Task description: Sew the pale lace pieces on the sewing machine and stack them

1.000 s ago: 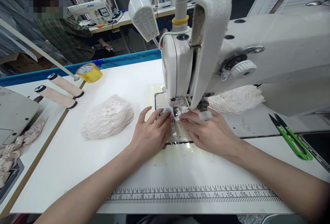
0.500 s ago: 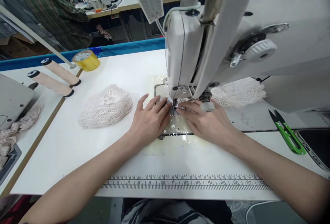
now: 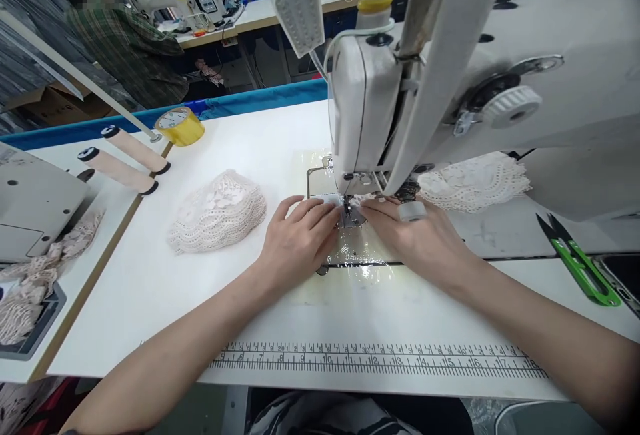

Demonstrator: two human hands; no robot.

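My left hand (image 3: 299, 241) lies on the metal needle plate (image 3: 320, 185) of a white sewing machine (image 3: 450, 88), fingers together and pressing a small piece of lace down just left of the presser foot (image 3: 350, 205). My right hand (image 3: 415, 238) presses the same small lace piece (image 3: 361, 203) from the right, fingertips at the foot. A white plastic ring (image 3: 411, 211) sits on one of its fingers. Most of the lace piece is hidden under my fingers and the foot.
A heap of cream lace (image 3: 219, 211) lies left of my hands, another heap (image 3: 475, 183) under the machine arm. Green thread snips (image 3: 575, 260) rest at right. Yellow tape roll (image 3: 180, 125) and two thread cones (image 3: 125, 160) sit far left. A person in a plaid shirt (image 3: 125, 48) works behind.
The view has shifted slightly; both hands stay at the presser foot, with the fingers drawn a little closer together around the lace.
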